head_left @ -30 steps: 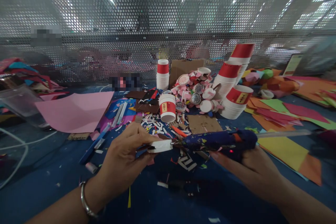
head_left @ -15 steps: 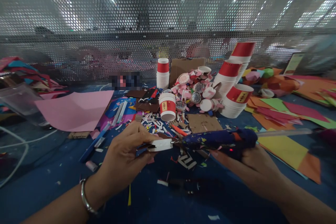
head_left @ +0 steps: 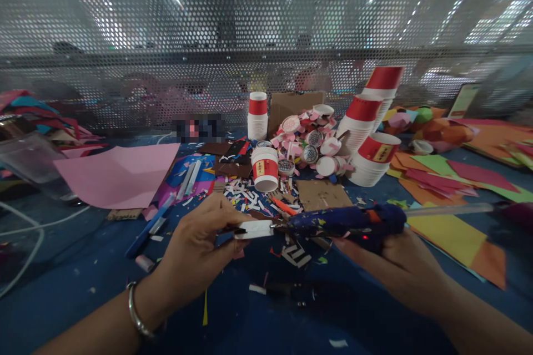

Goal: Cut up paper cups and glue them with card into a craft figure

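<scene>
Between the thumb and fingers of my left hand (head_left: 204, 244) is a small flat white piece (head_left: 255, 229), seen edge-on, with something dark along its back; its exact kind is unclear. My right hand (head_left: 400, 266) wraps around the handle of a blue glue gun (head_left: 341, 222) whose red light is lit. A translucent glue stick (head_left: 449, 209) sticks out of the gun's rear. The gun's nozzle points left and meets the right edge of the white piece, or sits very near it. Beyond the hands, a red and white paper cup (head_left: 265, 170) lies tipped toward me.
Stacked paper cups (head_left: 368, 161) stand at right behind a pile of pink-and-white cutout pieces (head_left: 310, 144). Paper scraps (head_left: 245, 199) litter the middle. Pink paper (head_left: 120, 175) lies left, coloured sheets (head_left: 453, 238) right. Scissors (head_left: 300, 294) lie in front. A perforated metal screen (head_left: 187, 28) closes the back.
Almost nothing differs. The glue gun and my right hand have shifted very slightly left, with the nozzle still at the white piece's edge.
</scene>
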`<act>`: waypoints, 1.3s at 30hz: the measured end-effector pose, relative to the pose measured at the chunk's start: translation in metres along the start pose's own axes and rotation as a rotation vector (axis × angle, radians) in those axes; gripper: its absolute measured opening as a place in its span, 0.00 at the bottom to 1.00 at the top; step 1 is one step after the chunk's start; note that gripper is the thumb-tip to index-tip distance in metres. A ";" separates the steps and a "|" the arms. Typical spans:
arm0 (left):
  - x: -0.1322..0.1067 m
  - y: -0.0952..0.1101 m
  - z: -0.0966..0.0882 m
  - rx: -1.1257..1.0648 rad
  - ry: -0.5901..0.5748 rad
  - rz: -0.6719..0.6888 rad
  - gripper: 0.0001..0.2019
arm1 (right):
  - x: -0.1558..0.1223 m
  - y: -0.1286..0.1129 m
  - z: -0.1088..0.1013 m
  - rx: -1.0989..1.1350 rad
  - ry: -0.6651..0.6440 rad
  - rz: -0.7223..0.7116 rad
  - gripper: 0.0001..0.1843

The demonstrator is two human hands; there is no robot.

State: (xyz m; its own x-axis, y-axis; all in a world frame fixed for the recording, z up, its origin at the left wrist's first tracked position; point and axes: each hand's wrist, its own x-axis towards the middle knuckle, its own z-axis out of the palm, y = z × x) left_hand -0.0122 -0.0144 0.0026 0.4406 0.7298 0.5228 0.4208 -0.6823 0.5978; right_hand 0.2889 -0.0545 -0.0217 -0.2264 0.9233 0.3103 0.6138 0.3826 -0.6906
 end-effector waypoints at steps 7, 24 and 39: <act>0.000 0.000 0.000 -0.017 -0.006 -0.029 0.12 | 0.001 0.000 0.002 0.018 0.031 0.004 0.15; 0.002 -0.001 0.001 -0.032 0.009 -0.041 0.07 | 0.001 -0.005 0.007 0.120 0.039 0.022 0.12; 0.004 -0.003 0.000 -0.004 -0.015 -0.027 0.07 | 0.000 -0.004 0.005 0.117 -0.034 0.040 0.16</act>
State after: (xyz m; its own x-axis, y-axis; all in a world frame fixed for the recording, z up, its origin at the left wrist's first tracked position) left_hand -0.0117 -0.0099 0.0030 0.4413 0.7469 0.4975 0.4292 -0.6625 0.6139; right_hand 0.2828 -0.0561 -0.0228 -0.2298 0.9379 0.2599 0.5307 0.3447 -0.7743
